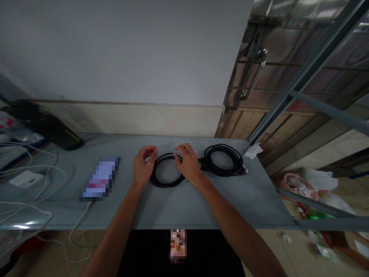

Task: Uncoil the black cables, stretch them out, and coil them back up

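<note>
On the grey tabletop (pixel 184 213) lies a coil of thin black cable (pixel 165 186), between my two hands. My left hand (pixel 143 166) is at the coil's left edge, its fingers curved and the thumb a little apart from them, with nothing visible held. Over the coil's right side is my right hand (pixel 187 162), thumb and fingers spread, covering part of the cable. A second, thicker coil of black cable (pixel 236 164) rests just right of it, with plugs at both sides.
A phone (pixel 100 179) with a white cable plugged in lies to the left. Behind it a black bottle (pixel 52 125) leans near white cords (pixel 47 184). White paper (pixel 253 151) sits at the right back corner. A metal frame post (pixel 305 69) rises beside the table's right edge.
</note>
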Motion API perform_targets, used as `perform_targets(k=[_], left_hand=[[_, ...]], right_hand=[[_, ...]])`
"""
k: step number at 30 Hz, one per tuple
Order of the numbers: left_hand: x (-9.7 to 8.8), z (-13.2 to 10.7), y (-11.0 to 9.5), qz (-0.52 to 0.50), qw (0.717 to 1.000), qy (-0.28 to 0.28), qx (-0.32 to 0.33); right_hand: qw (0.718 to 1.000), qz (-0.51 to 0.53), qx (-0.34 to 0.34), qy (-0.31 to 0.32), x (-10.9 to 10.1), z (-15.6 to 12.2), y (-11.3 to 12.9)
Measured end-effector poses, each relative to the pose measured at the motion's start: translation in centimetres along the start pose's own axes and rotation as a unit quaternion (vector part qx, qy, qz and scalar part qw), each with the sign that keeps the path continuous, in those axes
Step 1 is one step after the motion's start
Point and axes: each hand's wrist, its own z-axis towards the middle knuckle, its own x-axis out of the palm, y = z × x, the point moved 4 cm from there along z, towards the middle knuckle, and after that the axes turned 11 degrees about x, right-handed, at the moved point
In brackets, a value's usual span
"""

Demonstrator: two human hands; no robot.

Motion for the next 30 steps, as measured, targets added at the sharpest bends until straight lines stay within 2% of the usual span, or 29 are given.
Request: perform_targets(k=[4,11,14,17,20,24,27,30], left_hand=[[-0.1,0.0,-0.2,0.008,1.0,-0.006,0.005],[-0.1,0.0,-0.2,0.034,0.999,-0.013,0.023],[-0.3,-0.1,0.0,0.044,0.998,-0.021,0.028],[-0.5,-0.1,0.3,0.047,0.998,-0.023,0.031],[-0.4,-0.1,0.3,0.048,0.998,-0.023,0.034],[-0.3,-0.1,0.0,0.044,0.998,-0.021,0.042],[-0.1,-0.2,-0.2,0.043,0.998,-0.015,0.051],[-0.1,-0.3,-0.4,0.047,0.997,-0.008,0.059]], right_hand=[[0.999,0.014,-0.002,-0.034,-0.8,0.2,0.5],[0.998,0.02,-0.023,-0.059,-1.9,0.3,1.2],[0.997,0.015,-0.028,-0.067,-3.6,0.6,1.4],[0.997,0.0,-0.022,-0.076,-6.4,0.8,0.9],[0.995,-0.058,-0.019,-0.082,-9.7,0.0,-0.6],[0.985,-0.164,0.002,-0.061,-13.2,-3.2,-4.0],[0.98,-0.196,0.023,-0.01,-14.2,-6.1,-6.6],[0.981,-0.188,0.047,0.022,-14.2,-8.3,-8.1]])
